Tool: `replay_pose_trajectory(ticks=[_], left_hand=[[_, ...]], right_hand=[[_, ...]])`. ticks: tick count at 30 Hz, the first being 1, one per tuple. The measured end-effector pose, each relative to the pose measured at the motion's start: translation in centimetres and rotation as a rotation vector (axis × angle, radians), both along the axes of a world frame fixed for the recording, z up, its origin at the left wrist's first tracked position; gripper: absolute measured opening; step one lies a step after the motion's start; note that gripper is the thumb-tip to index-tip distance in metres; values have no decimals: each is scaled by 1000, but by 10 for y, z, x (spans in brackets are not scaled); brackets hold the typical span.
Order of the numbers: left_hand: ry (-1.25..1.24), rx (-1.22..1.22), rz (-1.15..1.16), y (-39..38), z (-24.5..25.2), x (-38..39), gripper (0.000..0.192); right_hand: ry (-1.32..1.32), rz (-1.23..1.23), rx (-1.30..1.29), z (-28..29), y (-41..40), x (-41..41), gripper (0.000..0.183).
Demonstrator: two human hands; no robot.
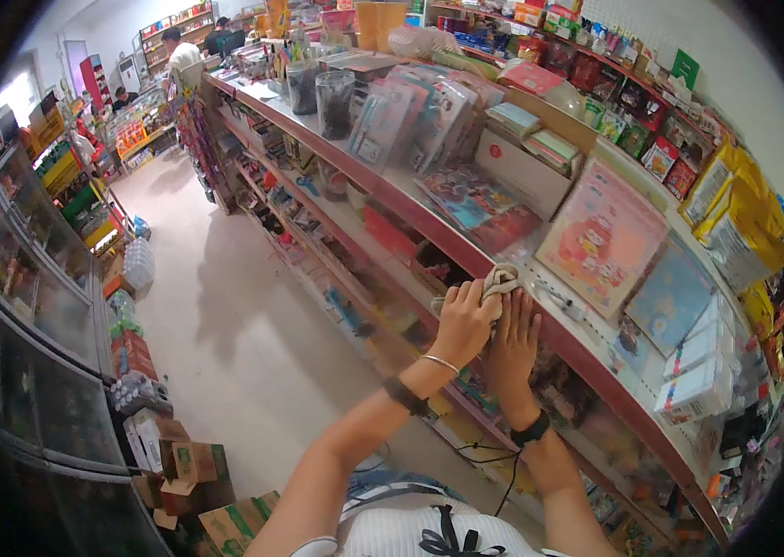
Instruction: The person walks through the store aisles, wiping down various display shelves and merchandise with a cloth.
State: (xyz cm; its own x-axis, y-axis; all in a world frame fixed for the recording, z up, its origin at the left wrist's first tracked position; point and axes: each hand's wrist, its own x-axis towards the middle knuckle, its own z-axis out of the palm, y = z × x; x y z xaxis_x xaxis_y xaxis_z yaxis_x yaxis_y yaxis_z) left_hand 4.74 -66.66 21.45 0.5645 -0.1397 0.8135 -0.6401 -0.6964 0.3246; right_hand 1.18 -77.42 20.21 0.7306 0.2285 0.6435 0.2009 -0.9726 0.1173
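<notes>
A crumpled beige-grey cloth [502, 278] lies over the dark red front edge [449, 252] of the top shelf. My left hand [465, 322] is closed around it, and a bit of cloth sticks out left of the knuckles. Right beside it, my right hand [514, 338] lies with fingers stretched out against the red edge, fingertips just below the cloth. Its palm is hidden. Behind the hands, on the white shelf top, are a small white packaged item [560, 299], a pink illustrated pad [604, 237] and a stack of colourful booklets [479, 202].
Two clear pen cups [335, 104] and plastic-wrapped packs [392, 118] stand farther along the shelf. White boxes [698, 390] sit at its near end. Glass-door coolers [37, 278] and cardboard boxes [194, 463] line the aisle's left side. Several people [183, 52] are at the far end.
</notes>
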Motion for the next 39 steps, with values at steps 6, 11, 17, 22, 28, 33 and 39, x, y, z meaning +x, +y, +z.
replay_pose_trajectory(ticks=[6, 11, 17, 22, 28, 33, 39], left_hand=[[32, -87, -31, 61, -10, 38, 41], [118, -133, -180, 125, -14, 52, 55], [213, -387, -446, 184, -29, 28, 82], [98, -281, -317, 203, -12, 33, 72], [175, -434, -248, 225, -10, 66, 61], [280, -340, -246, 263, -15, 106, 58], [376, -256, -310, 300, -32, 150, 57]], right_hand=[[48, 8, -13, -1, 60, 45, 70], [28, 137, 75, 7, 110, 65, 63], [-33, 514, 404, 18, 145, 61, 60], [-321, 447, 313, 41, 165, 93, 48], [-297, 366, 268, 54, 210, 149, 37], [-320, 256, 287, 34, 243, 186, 37], [-421, 182, 431, 20, 283, 215, 37]])
